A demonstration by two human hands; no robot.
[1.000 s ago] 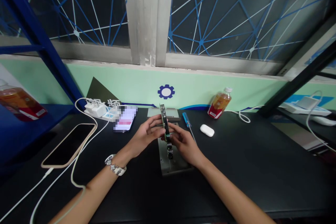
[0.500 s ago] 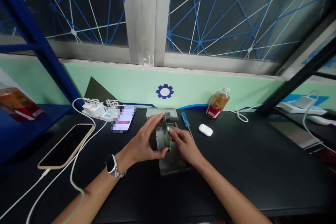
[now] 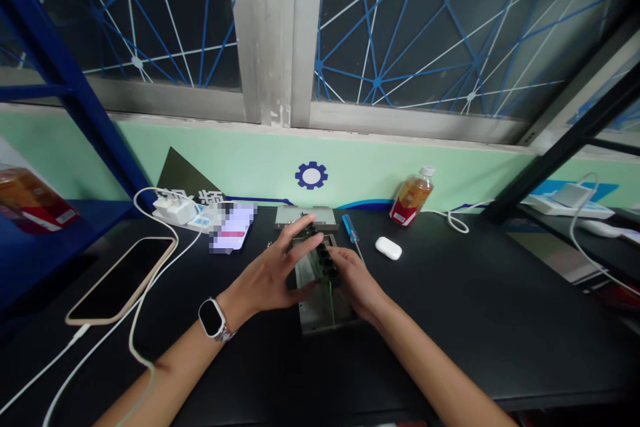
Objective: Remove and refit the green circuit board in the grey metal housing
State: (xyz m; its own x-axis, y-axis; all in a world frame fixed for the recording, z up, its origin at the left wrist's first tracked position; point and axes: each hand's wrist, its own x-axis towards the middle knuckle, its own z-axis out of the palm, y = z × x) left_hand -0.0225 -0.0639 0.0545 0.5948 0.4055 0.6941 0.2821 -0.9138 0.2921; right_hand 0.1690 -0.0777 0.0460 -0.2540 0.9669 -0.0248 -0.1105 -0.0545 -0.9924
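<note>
Left hand (image 3: 267, 275): spread over board (image 3: 326, 259), grip unclear
Right hand (image 3: 357, 280): board grasped
Held on edge: presumably for access

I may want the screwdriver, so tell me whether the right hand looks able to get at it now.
Probably yes: the screwdriver lies just beyond the right hand, its handle end uncovered, though that hand seems busy at the circuit board and would likely need freeing.

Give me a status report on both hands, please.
Right hand holding green circuit board; left hand spread over it, contact unclear. Grey metal casing beneath. Blue-handled screwdriver beyond right hand.
</note>
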